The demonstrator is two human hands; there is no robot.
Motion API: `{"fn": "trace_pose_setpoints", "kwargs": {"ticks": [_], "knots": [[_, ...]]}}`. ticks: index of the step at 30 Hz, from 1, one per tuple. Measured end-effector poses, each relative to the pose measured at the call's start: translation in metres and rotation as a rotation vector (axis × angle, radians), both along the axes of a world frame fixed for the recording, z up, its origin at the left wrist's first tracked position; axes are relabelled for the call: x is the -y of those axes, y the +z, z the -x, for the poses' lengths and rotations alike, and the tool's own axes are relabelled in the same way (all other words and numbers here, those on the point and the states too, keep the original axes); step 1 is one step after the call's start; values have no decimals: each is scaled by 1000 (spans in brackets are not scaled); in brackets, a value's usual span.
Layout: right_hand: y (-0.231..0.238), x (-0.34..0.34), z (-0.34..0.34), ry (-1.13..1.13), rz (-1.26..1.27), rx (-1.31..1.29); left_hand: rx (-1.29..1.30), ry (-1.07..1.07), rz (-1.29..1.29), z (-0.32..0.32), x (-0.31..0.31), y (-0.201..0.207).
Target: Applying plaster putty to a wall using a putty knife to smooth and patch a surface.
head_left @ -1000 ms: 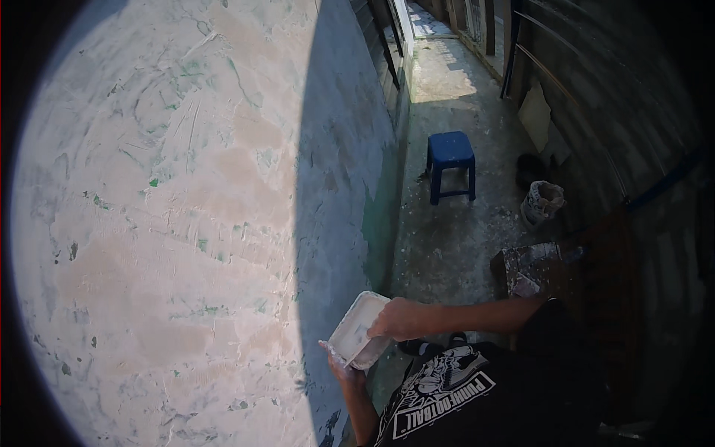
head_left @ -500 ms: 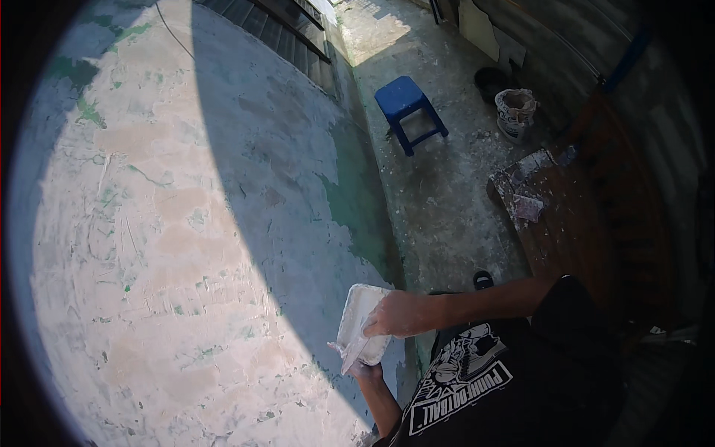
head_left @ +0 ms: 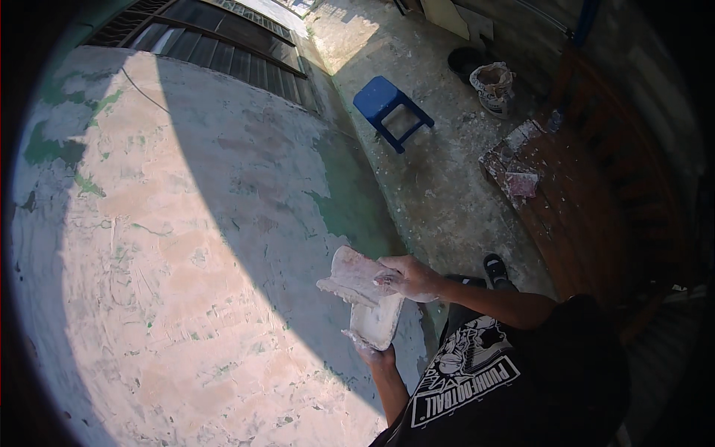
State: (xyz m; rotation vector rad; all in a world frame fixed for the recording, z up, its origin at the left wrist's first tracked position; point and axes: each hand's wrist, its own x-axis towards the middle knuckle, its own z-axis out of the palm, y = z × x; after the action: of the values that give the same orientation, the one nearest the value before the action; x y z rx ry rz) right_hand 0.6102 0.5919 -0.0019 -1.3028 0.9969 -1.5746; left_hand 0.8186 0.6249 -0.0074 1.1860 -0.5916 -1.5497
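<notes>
My left hand (head_left: pixel 375 355) grips a white, shallow rectangular tray (head_left: pixel 376 324) from below, its fingers smeared with white paste. In my right hand (head_left: pixel 412 279) is a wide, flat putty scraper (head_left: pixel 356 273), coated with whitish-pink paste. A thick ridge of paste runs along the scraper's lower edge. The scraper lies over the tray's upper part and hides it; whether they touch I cannot tell. Both hands are in front of a wall (head_left: pixel 223 246) patched with white and pale putty, with green paint showing through in places.
A blue plastic stool (head_left: pixel 391 112) stands on the concrete floor. Beyond it are a black basin (head_left: pixel 463 62) and a paste-crusted bucket (head_left: pixel 494 88). A wooden bench (head_left: pixel 573 223) on the right bears a pinkish, paste-smeared piece (head_left: pixel 521 184) and white crumbs. A louvred window (head_left: pixel 223 52) is set in the wall.
My right hand has lifted and turned the scraper from the tray's lower end to its upper end, so its broad face now shows. The tray has shifted slightly, and the view has moved.
</notes>
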Motion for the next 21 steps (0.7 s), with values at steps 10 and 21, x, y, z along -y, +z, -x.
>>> {"fn": "trace_pose_setpoints", "kwargs": {"ticks": [10, 21], "knots": [[-30, -10, 34, 208, -336, 1045, -54, -8, -19, 5, 0, -2], [-49, -32, 55, 123, -335, 1207, -11, -80, -43, 21, 5, -7]]}}
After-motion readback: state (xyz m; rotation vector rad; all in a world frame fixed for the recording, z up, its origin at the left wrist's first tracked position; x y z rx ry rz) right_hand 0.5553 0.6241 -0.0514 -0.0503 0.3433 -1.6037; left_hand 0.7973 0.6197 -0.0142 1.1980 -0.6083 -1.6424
